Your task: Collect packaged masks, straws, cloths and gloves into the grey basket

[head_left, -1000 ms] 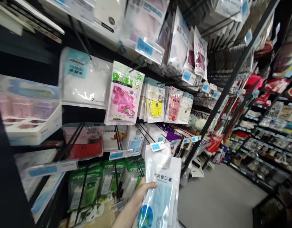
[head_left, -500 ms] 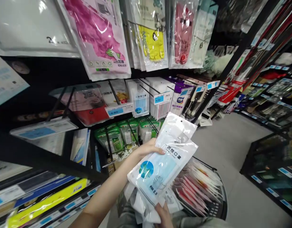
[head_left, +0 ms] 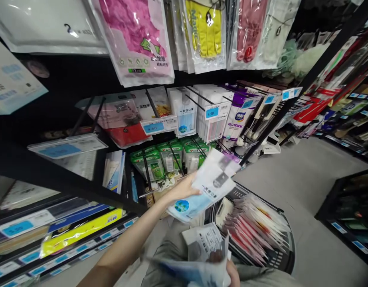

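The disposable mask packs [head_left: 210,190] are pinched at their left edge by the left hand [head_left: 184,188], thumb on the front, and lie up and to the right of that grip, their long axis slanting from lower left to upper right. The right hand [head_left: 233,275] is below them, closed on the right edge of a second mask bundle [head_left: 204,242] above the lap. The black basket [head_left: 292,249], holding upright red-and-white packets [head_left: 252,227], is beside the right knee, nearer the right hand. Motion blurs the second bundle, its lower end is cut off, and most of the right hand's fingers are hidden.
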A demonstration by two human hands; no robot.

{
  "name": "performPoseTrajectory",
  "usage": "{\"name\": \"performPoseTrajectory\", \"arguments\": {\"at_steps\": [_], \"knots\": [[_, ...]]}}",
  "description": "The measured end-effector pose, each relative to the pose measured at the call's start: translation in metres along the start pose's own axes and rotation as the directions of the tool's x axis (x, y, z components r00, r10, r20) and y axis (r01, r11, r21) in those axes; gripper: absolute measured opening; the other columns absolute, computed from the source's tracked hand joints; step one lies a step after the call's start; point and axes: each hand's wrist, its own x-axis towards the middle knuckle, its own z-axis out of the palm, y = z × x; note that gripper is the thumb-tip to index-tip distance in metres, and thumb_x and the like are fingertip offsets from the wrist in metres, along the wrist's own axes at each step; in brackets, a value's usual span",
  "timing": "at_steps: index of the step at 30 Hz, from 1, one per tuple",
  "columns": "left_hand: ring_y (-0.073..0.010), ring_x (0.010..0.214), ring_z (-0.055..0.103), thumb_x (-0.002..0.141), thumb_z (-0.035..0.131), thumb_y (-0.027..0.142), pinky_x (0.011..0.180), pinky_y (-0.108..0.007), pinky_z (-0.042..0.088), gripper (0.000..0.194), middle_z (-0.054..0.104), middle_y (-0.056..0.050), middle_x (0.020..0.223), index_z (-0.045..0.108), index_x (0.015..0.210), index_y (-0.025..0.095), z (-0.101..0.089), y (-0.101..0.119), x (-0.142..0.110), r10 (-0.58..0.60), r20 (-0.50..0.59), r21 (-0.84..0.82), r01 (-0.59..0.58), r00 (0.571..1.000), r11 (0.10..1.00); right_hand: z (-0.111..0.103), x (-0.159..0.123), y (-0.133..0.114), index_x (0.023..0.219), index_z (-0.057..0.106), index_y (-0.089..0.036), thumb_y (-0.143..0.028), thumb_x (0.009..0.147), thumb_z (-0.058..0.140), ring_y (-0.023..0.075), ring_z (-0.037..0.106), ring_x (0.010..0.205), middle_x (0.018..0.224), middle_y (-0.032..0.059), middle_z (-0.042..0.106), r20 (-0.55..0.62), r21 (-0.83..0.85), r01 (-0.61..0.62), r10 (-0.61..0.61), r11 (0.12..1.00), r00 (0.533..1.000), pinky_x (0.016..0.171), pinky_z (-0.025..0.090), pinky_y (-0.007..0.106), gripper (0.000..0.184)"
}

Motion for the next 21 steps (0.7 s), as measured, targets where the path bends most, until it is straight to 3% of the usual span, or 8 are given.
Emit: {"name": "performPoseTrajectory", "arguments": {"at_steps": [3,5,7,9,11,15,18,21], "knots": [[-0.034,0.125,0.043,0.045,0.078,0.006,0.108,-0.038,0.029,0.082,0.054,-0.004,0.134,0.057,0.123,0.022,0.007,-0.001,-0.02,-0.04,0.245,0.123,0.01,0.969,0.992,0.006,0.007,-0.023,0.101,0.069,-0.018,-0.06,0.062,0.063,0.0318,0.064,0.099,0.091,0.0078,0.072,-0.079,0.086,0.059,-0.052,0.995,0.996,0.081,0.052,0.042,0.057],[-0.0328,0.126,0.043,0.052,0.076,0.01,0.106,-0.037,0.031,0.074,0.056,-0.004,0.132,0.058,0.123,0.022,0.008,-0.015,-0.037,-0.159,0.335,0.113,0.128,0.929,0.985,0.009,0.013,-0.03,0.103,0.067,-0.012,-0.06,0.061,0.066,0.032,0.061,0.104,0.099,0.0114,0.071,-0.203,0.012,0.171,-0.165,0.985,0.965,0.085,0.05,0.04,0.064],[-0.031,0.123,0.046,0.061,0.075,0.021,0.102,-0.036,0.035,0.056,0.062,-0.004,0.123,0.063,0.115,0.023,0.005,-0.036,-0.053,-0.302,0.284,0.066,0.296,0.91,0.953,0.009,0.016,-0.03,0.092,0.069,-0.008,-0.063,0.058,0.066,0.0361,0.061,0.103,0.096,0.0167,0.071,-0.286,-0.22,0.221,-0.279,0.95,0.917,0.085,0.048,0.041,0.065],[-0.0299,0.118,0.05,0.062,0.076,0.033,0.097,-0.035,0.039,0.047,0.067,-0.004,0.114,0.066,0.107,0.022,-0.001,-0.056,-0.067,-0.38,0.208,0.002,0.388,0.901,0.922,0.008,0.017,-0.026,0.08,0.07,-0.006,-0.067,0.06,0.061,0.0402,0.061,0.099,0.09,0.0211,0.071,-0.302,-0.444,0.168,-0.324,0.88,0.897,0.082,0.047,0.043,0.065],[-0.0297,0.109,0.056,0.056,0.08,0.036,0.092,-0.035,0.043,0.05,0.07,-0.004,0.105,0.068,0.103,0.021,-0.007,-0.069,-0.077,-0.402,0.267,-0.023,0.423,0.876,0.906,0.007,0.019,-0.02,0.075,0.07,-0.006,-0.069,0.064,0.056,0.0411,0.061,0.096,0.086,0.0219,0.071,-0.321,-0.554,0.103,-0.326,0.826,0.889,0.08,0.047,0.043,0.066],[-0.0284,0.091,0.062,0.044,0.086,0.021,0.08,-0.034,0.048,0.052,0.073,-0.002,0.084,0.07,0.094,0.017,-0.017,-0.078,-0.085,-0.444,0.403,0.056,0.463,0.8,0.885,-0.007,0.04,-0.011,0.079,0.068,-0.01,-0.072,0.065,0.053,0.0336,0.063,0.09,0.083,0.0159,0.071,-0.222,-0.453,0.202,-0.33,0.868,0.918,0.075,0.049,0.038,0.066],[-0.0274,0.086,0.064,0.044,0.083,0.015,0.079,-0.036,0.049,0.056,0.073,-0.003,0.084,0.068,0.098,0.016,-0.03,-0.083,-0.086,-0.474,0.317,-0.045,0.513,0.821,0.857,-0.027,0.06,0.008,0.083,0.065,-0.015,-0.077,0.064,0.045,0.0295,0.062,0.09,0.086,0.0129,0.07,-0.204,-0.418,0.244,-0.352,0.875,0.914,0.08,0.048,0.039,0.068],[-0.0273,0.082,0.065,0.044,0.08,0.017,0.075,-0.037,0.051,0.056,0.073,-0.005,0.084,0.066,0.098,0.016,-0.044,-0.093,-0.087,-0.519,0.207,-0.188,0.554,0.83,0.811,-0.04,0.064,0.042,0.083,0.065,-0.018,-0.072,0.054,0.059,0.0319,0.059,0.1,0.096,0.0141,0.068,-0.114,-0.599,0.087,-0.193,0.796,0.975,0.092,0.042,0.042,0.062]]}}
